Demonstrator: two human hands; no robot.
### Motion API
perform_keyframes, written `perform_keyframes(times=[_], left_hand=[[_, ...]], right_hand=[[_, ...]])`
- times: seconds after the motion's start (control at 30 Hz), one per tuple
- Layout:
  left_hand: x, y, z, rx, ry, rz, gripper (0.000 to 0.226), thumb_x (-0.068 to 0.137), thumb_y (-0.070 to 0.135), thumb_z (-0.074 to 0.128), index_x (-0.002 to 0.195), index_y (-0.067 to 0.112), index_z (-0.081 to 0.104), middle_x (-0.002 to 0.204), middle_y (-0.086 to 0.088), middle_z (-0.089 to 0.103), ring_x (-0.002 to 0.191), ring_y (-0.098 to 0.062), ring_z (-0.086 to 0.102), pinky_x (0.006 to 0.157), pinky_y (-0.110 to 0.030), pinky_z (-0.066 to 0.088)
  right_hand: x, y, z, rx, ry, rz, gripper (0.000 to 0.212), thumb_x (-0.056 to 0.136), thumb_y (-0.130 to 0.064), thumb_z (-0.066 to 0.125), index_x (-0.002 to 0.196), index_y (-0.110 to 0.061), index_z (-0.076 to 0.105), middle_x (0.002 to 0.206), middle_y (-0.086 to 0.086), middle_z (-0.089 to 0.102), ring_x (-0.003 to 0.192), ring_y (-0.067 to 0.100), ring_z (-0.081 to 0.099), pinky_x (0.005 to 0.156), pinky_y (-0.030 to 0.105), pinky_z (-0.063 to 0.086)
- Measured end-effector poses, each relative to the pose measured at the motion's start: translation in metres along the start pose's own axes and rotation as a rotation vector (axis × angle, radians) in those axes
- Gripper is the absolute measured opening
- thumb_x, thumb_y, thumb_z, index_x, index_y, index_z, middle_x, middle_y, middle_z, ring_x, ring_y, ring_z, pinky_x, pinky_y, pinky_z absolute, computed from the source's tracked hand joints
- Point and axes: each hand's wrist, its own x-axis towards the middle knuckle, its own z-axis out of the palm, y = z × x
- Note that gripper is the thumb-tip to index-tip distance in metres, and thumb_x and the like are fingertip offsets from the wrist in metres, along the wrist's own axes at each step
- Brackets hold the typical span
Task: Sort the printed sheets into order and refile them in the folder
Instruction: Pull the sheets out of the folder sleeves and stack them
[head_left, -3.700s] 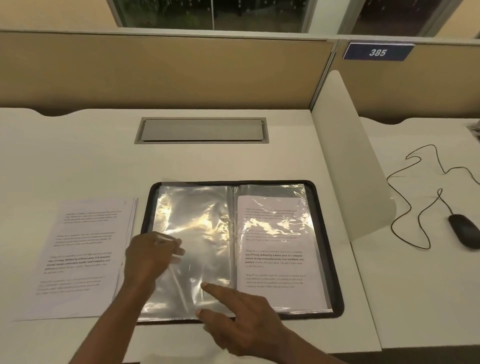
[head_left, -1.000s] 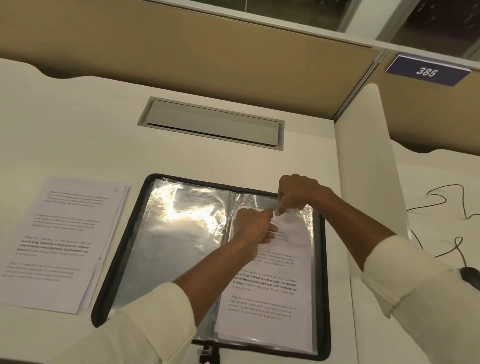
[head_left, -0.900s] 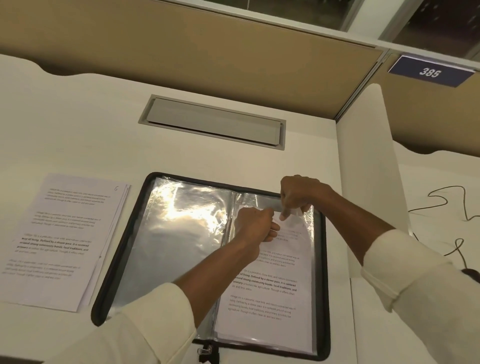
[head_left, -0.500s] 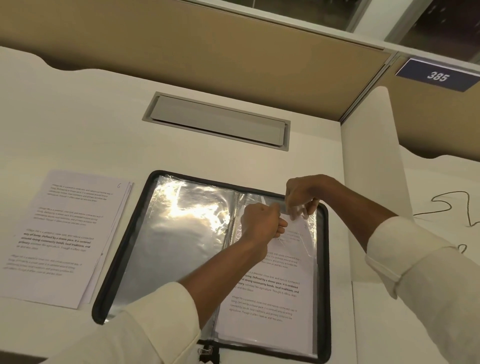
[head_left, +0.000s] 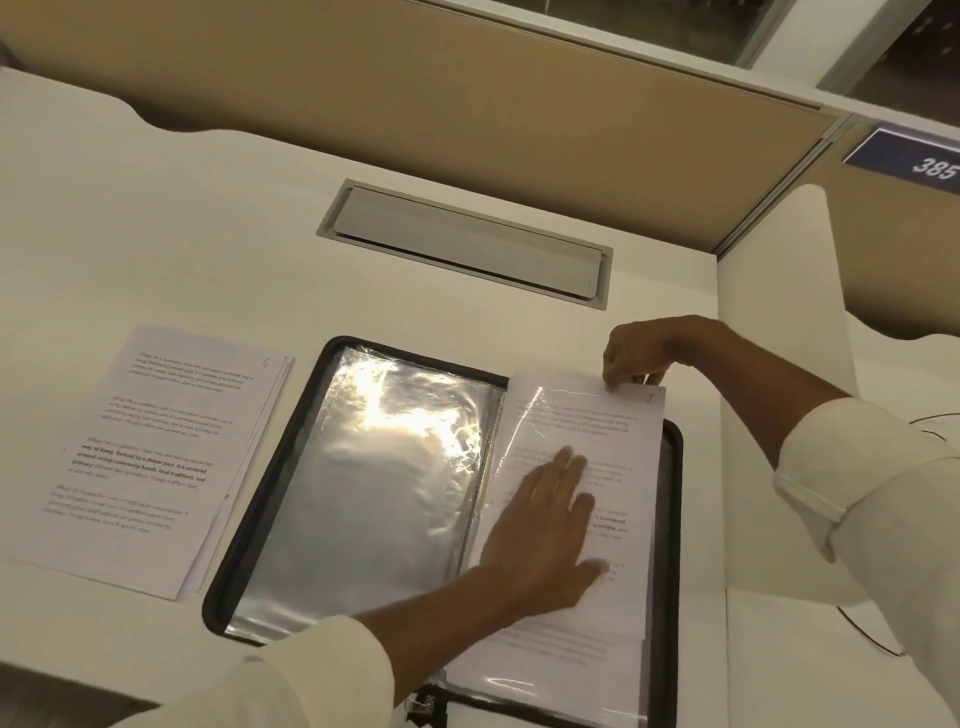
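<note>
Both hands on one printed sheet (head_left: 613, 426), right half of the open folder (head_left: 671, 519)
The left hand (head_left: 540, 530) lies flat on it, fingers straight, while the right hand (head_left: 639, 353) pinches its top edge, which pokes past the folder's rim. A stack of sheets (head_left: 156, 457) sits on the desk (head_left: 182, 234) just left.

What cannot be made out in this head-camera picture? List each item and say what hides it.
1. Head view, print on the loose stack: too small and blurred to read.
2. Head view, middle lines of the held sheet: covered by the left hand.
3. Head view, near edge of the folder: cut off by the frame bottom and the left sleeve.
</note>
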Motion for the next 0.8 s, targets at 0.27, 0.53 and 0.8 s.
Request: perform_keyframes(times=[0.27, 0.53, 0.8], left_hand=[[-0.033, 0.000, 0.028, 0.230, -0.124, 0.235, 0.107, 0.095, 0.082, 0.041, 0.162, 0.000, 0.024, 0.173, -0.028, -0.007, 0.161, -0.042, -0.012, 0.130, -0.057, 0.005], [-0.042, 0.000, 0.033, 0.259, -0.170, 0.299, 0.112, 0.094, 0.081, 0.043, 0.164, 0.000, 0.014, 0.173, -0.027, -0.009, 0.161, -0.041, -0.013, 0.130, -0.056, 0.006], [-0.043, 0.004, 0.029, 0.321, -0.175, 0.340, 0.110, 0.096, 0.081, 0.040, 0.163, -0.004, 0.016, 0.172, -0.030, -0.005, 0.161, -0.044, -0.010, 0.130, -0.058, 0.009]], right_hand=[[0.019, 0.017, -0.013, -0.130, 0.187, -0.068, 0.013, 0.100, -0.029, 0.072, 0.097, -0.017, 0.071, 0.103, 0.002, 0.072, 0.089, 0.018, 0.068, 0.077, 0.031, 0.054], [0.031, 0.028, -0.026, -0.125, 0.660, -0.038, 0.009, 0.099, -0.033, 0.068, 0.094, -0.025, 0.067, 0.112, 0.006, 0.070, 0.101, 0.031, 0.061, 0.080, 0.038, 0.048], [0.015, 0.030, -0.055, 0.042, 1.047, -0.027, 0.004, 0.099, -0.023, 0.067, 0.100, -0.024, 0.070, 0.109, 0.008, 0.075, 0.107, 0.037, 0.065, 0.085, 0.044, 0.051]])
